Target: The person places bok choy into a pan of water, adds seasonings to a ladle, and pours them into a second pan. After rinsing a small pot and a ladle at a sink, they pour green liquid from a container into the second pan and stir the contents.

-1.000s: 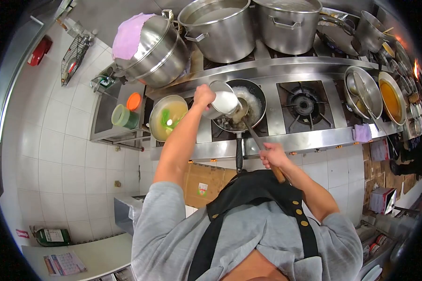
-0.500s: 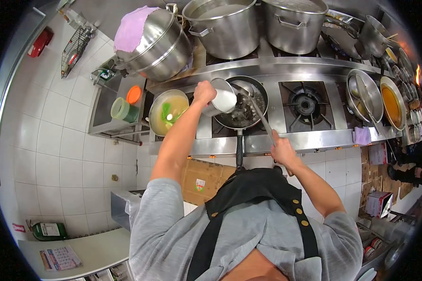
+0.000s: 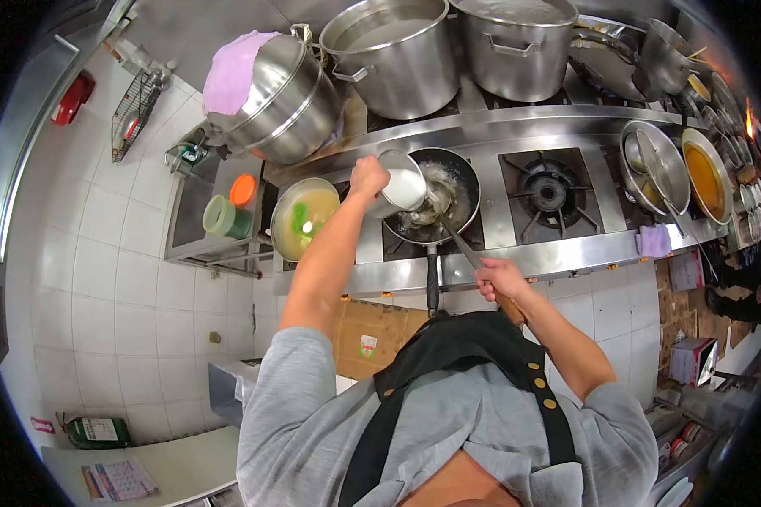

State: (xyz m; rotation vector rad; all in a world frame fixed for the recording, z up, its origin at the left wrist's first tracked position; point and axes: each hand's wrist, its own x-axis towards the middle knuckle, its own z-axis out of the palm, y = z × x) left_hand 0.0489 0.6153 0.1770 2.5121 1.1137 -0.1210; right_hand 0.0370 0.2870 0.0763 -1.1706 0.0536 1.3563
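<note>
My left hand [image 3: 369, 177] is closed on a metal pot [image 3: 388, 209], tilted over the left side of the pan. White contents [image 3: 406, 188] lie near its lip. The dark frying pan [image 3: 473, 160] rests on a burner, its black handle [image 3: 432, 279] pointing toward me. Bubbly, cloudy liquid [image 3: 452, 182] covers much of the pan's bottom. My right hand [image 3: 500, 280] is wrapped round the long handle of a ladle [image 3: 459, 242]. The ladle's bowl sits in the pan beside the pot's lip. My left palm and some fingers are hidden from view.
Left of the pan stands a bowl of yellowish broth [image 3: 283, 207] with something green. A bare burner [image 3: 551, 193] is at right, then a metal bowl with a ladle [image 3: 651, 169] and a tray of orange liquid [image 3: 706, 182]. Large stockpots [image 3: 389, 76] line the back.
The ladle's bowl has come lower in the pan, and my right hand has shifted slightly left and nearer me. The pan's liquid looks paler and cloudier. My left hand still holds the tilted pot.
</note>
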